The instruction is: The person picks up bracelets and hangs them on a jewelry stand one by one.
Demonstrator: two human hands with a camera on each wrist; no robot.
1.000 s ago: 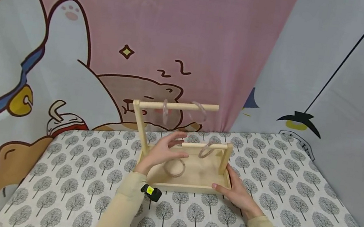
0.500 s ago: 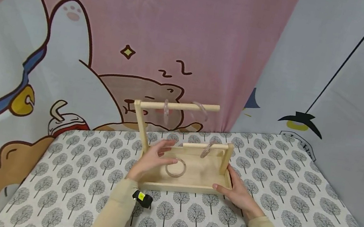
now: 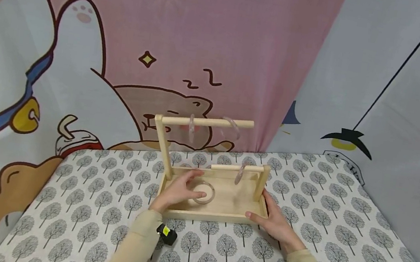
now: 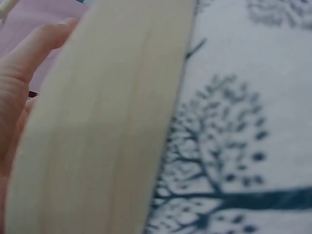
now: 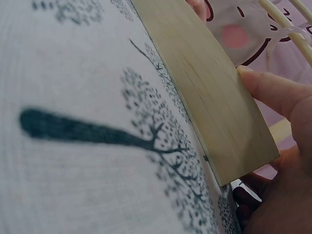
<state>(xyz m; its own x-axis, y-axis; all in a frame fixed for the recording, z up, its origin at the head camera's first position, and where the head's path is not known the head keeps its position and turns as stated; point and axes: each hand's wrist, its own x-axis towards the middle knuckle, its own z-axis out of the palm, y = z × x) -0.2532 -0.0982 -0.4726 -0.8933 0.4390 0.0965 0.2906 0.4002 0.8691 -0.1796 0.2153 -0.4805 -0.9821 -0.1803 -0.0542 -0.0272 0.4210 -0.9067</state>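
Note:
A pale wooden bangle stand [image 3: 214, 216] with a shallow tray base sits on the cloth. Inside the tray lies a pinkish translucent bangle [image 3: 212, 194]. My left hand [image 3: 177, 190] is low over the tray's left part, thumb and fingers spread around the near side of that bangle; whether they touch it is unclear. My right hand [image 3: 275, 221] grips the tray's right front corner, its thumb [image 5: 273, 87] on the front wall's top edge. Another bangle [image 3: 239, 177] hangs on the short lower rod. Two more, a left bangle [image 3: 191, 130] and a right bangle [image 3: 236, 130], hang on the upper rod.
The stand's tall left post [image 3: 163, 149] rises behind my left hand. Beside my right hand is its short right post [image 3: 260, 185]. Both rods have a free end. A tree-print cloth [image 3: 313, 253] covers the table, and a cartoon-print curtain [image 3: 246, 42] hangs behind.
My left hand has moved left and then down into the tray, to the lying bangle. The bangle on the lower rod has swung edge-on. My right hand stays at the tray corner.

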